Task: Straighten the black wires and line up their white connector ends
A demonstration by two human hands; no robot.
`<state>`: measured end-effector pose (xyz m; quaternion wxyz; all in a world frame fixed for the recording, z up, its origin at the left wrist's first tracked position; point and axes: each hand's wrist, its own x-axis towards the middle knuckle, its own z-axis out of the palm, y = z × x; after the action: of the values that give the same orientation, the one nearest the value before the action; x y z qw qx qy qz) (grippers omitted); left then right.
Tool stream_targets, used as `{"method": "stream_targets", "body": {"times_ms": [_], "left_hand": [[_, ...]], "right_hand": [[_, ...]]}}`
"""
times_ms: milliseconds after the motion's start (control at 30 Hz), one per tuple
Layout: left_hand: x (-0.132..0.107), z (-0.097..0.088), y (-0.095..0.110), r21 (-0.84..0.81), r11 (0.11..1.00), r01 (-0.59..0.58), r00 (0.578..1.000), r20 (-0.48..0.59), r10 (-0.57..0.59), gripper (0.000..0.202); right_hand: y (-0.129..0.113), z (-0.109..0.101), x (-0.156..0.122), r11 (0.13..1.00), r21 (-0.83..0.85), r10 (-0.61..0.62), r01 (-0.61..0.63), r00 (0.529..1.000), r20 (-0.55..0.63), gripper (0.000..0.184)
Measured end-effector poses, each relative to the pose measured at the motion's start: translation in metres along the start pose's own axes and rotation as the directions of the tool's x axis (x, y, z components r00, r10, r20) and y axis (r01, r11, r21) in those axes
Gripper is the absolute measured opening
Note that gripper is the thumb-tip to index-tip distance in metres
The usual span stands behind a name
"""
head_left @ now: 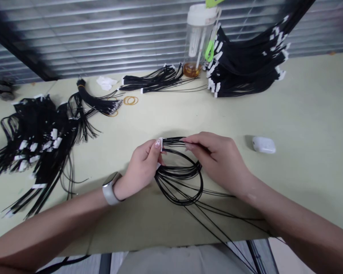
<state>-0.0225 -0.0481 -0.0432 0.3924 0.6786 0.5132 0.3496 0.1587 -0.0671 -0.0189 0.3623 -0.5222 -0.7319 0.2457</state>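
My left hand (145, 161) pinches a white connector (161, 144) from which several thin black wires run to the right. With thumb and forefinger, my right hand (217, 158) grips those same black wires (173, 141) a short way from the connector. Below the two hands hangs a looped wire bundle (178, 175), its near end at my left fingers, where another white piece partly shows. Loose tails of the bundle trail down to the right, under my right forearm and past the table edge. A watch sits on my left wrist.
Bundled black wires with white connectors (45, 140) cover the left side. A banded wire bunch (94, 99), rubber bands (130, 100) and another wire bundle (154, 79) lie at the back. A bottle (198, 42) stands beside a tall wire stack (246, 64). A white earbud case (263, 145) lies right.
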Motion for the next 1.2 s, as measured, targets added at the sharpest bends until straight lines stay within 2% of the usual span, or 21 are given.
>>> {"method": "stream_targets", "body": {"times_ms": [67,200,333,500,867,1200], "left_hand": [[-0.0003,0.0001,0.0002,-0.003,1.0,0.0,1.0,-0.001,0.0,0.036],[0.0003,-0.0005,0.0,0.002,1.0,-0.01,1.0,-0.002,0.01,0.036],[0.0008,-0.0008,0.0003,-0.003,1.0,-0.012,1.0,-0.002,0.012,0.035],[0.0,-0.0008,-0.0001,-0.01,1.0,-0.02,1.0,0.0,0.02,0.035],[0.0002,-0.0005,-0.0017,0.001,1.0,-0.022,1.0,0.02,0.022,0.034],[-0.0003,-0.001,-0.0035,-0.007,1.0,-0.013,0.999,0.029,0.013,0.035]], "right_hand": [[0.0007,0.0027,-0.001,0.998,-0.061,-0.027,0.028,0.999,0.019,0.018],[0.0013,0.0009,-0.0008,0.989,-0.145,0.019,-0.008,0.997,0.076,0.013],[0.0012,-0.0023,0.0004,0.981,-0.194,0.053,-0.023,0.987,0.152,0.017],[0.0009,-0.0025,0.0011,0.983,-0.181,0.074,-0.034,0.973,0.218,0.018],[0.0022,-0.0014,0.0017,0.987,-0.159,0.045,-0.01,0.975,0.219,0.017],[0.0049,-0.0005,0.0011,0.986,-0.156,-0.007,0.052,0.961,0.276,0.018]]}}
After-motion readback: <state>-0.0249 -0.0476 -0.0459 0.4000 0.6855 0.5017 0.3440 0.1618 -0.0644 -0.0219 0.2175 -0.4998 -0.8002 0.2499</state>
